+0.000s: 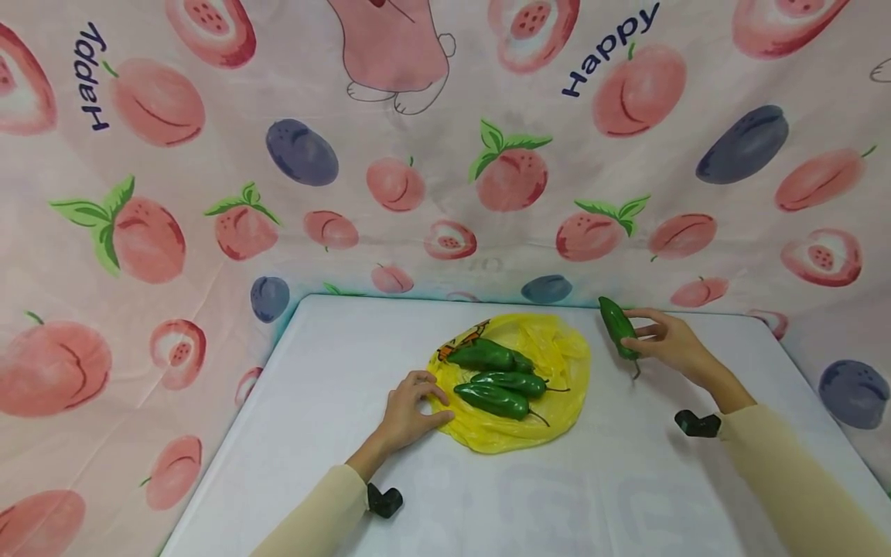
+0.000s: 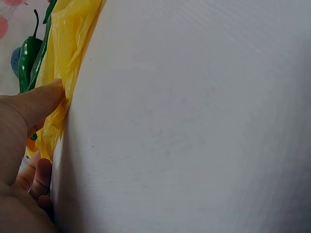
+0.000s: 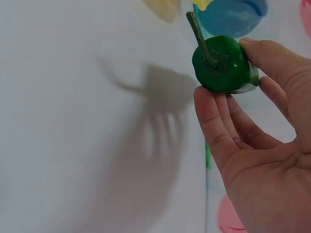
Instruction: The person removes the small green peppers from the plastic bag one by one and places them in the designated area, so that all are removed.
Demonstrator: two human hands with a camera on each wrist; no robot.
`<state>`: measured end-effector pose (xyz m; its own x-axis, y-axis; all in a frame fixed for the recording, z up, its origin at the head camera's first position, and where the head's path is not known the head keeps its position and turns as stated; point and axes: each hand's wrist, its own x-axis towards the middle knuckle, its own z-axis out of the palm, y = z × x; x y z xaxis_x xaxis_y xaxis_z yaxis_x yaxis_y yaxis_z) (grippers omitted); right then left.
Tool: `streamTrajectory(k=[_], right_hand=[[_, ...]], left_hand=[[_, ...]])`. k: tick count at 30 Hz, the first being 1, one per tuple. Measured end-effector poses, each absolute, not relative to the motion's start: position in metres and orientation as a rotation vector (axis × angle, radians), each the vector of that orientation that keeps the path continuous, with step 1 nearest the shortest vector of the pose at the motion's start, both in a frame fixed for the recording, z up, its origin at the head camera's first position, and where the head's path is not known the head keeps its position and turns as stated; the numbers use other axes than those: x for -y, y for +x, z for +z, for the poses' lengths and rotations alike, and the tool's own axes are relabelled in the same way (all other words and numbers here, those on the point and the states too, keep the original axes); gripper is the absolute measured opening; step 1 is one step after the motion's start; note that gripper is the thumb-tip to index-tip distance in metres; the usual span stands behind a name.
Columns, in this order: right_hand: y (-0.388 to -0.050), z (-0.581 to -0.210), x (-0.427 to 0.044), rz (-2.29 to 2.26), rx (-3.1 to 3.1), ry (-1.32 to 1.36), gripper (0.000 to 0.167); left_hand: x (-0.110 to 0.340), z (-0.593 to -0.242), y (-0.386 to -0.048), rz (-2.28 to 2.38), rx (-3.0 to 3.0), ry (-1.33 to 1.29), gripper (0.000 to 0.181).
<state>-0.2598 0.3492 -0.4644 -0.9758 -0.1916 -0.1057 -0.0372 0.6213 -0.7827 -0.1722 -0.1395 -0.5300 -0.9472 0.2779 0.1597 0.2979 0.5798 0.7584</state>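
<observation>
In the head view a green chili pepper (image 1: 616, 325) is pinched between the thumb and fingers of my right hand (image 1: 671, 348), held above the table at its back right. The right wrist view shows that pepper (image 3: 221, 63) stem end first, with the hand (image 3: 262, 126) around its side. Several more green peppers (image 1: 493, 401) lie on a crumpled yellow plastic bag (image 1: 487, 441) in the middle. My left hand (image 1: 411, 414) holds the left edge of this bag with curled fingers and thumb. Part of the bag (image 2: 65, 53) shows beside the left thumb in the left wrist view.
A white table (image 1: 592, 495) spreads under everything. Behind it and at the sides hangs a pink cloth (image 1: 418, 255) printed with fruit. Small black devices sit at the left wrist (image 1: 385, 501) and the right wrist (image 1: 698, 424).
</observation>
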Motion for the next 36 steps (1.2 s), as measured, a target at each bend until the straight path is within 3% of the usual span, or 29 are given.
streamTrajectory(k=[36], right_hand=[[-0.264,-0.491,-0.343,-1.266,-2.618,-0.117,0.073]], left_hand=[[0.139,-0.532,-0.172,-1.336,2.767,-0.512,0.017]])
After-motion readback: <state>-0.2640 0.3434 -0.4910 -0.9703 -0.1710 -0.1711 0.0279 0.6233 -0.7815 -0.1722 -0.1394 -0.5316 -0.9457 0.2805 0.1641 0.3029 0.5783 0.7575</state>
